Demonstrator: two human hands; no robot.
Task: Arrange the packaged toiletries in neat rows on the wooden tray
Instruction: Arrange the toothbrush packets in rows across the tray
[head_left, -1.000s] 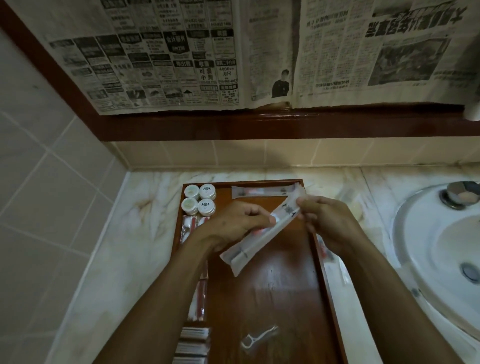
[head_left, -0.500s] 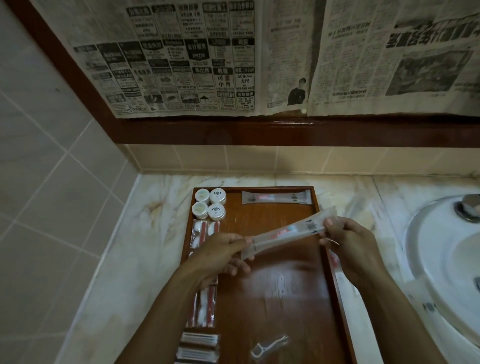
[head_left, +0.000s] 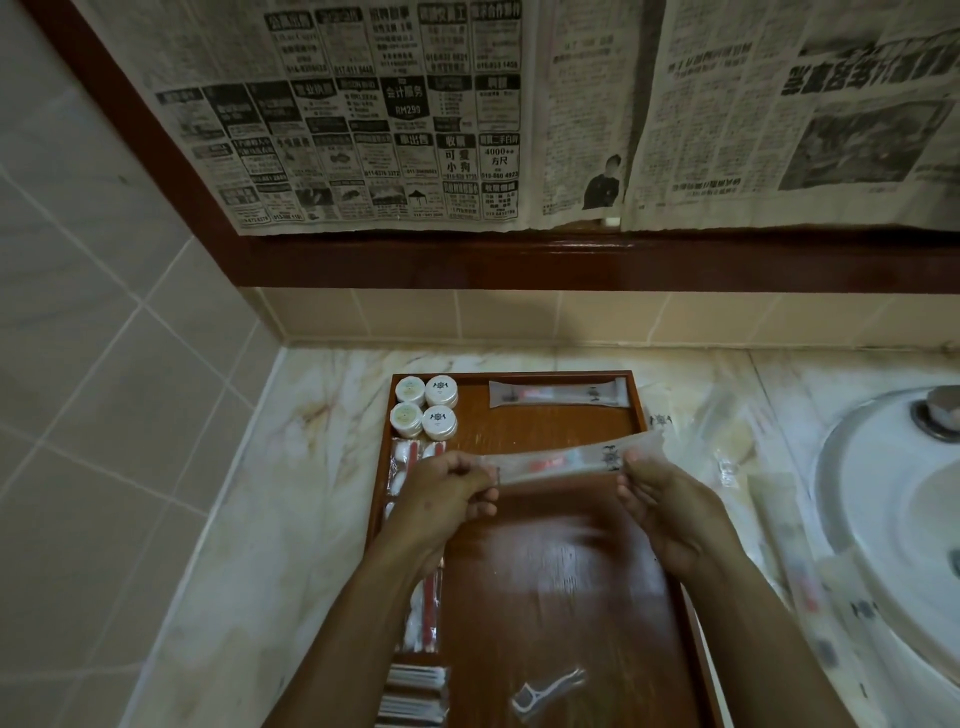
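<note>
A long wooden tray (head_left: 561, 582) lies on the marble counter. I hold a translucent toothbrush packet (head_left: 566, 462) level across the tray: my left hand (head_left: 447, 493) pinches its left end and my right hand (head_left: 670, 504) pinches its right end. A second toothbrush packet (head_left: 558, 393) lies flat along the tray's far edge. Several small round white jars (head_left: 426, 406) sit in the far left corner. Below them along the left side lie red-and-white packets (head_left: 423, 613) and cotton bud packs (head_left: 415, 691). A wrapped floss pick (head_left: 548, 693) lies near the tray's front.
More clear packets (head_left: 826, 592) are strewn on the counter right of the tray, beside a white sink (head_left: 893, 525) with a metal tap base (head_left: 937, 415). Tiled walls close off the left and back. Newspaper (head_left: 395, 119) covers the mirror above a dark wooden frame.
The held packet has swung from a steep diagonal to nearly level and dropped closer to the tray. My hands have spread apart to its two ends.
</note>
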